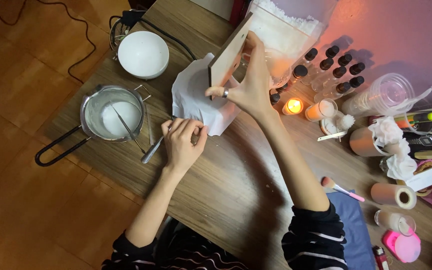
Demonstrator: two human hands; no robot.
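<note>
The right hand (248, 87) tips a wooden board (230, 54) on edge over the white paper (196, 97), its grip closed round the board, while the left hand (182, 142) pinches the paper's near corner (seemingly to steady it) on the bench (236, 180) beside the metal pot (112, 112).

**Hidden and cut-off items**

My right hand (248, 87) covers part of the wooden board (228, 55), and the board hides part of the white paper (196, 97). My left hand (182, 142) conceals the spoon (152, 150) handle's end. The lighter (380, 257) runs off the bottom edge. The clutter (426, 135) at far right is too jumbled to identify.
</note>
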